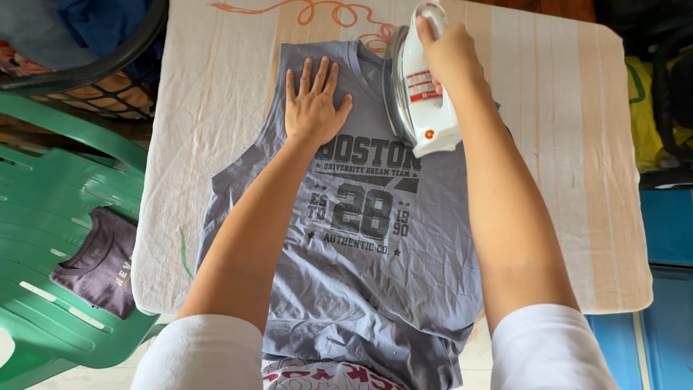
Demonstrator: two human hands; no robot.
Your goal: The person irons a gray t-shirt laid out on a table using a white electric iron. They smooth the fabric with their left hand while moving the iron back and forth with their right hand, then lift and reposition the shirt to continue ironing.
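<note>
Two hands at work: left hand [314, 101], fingers spread, presses the grey sleeveless printed shirt [361, 238] flat on the striped cloth-covered table [570, 144]; right hand [449, 52] grips the white electric iron [419, 90]. Risk: that soleplate sliding close could burn fingertips or scorch the print.

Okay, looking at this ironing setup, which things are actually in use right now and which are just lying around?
In use:
- white iron, gripped by the right hand
- grey sleeveless shirt, pressed flat by the left hand
- striped cloth covering the table

Lying about:
- folded dark shirt on the green plastic chair
- dark basket of clothes
- orange cord
</note>
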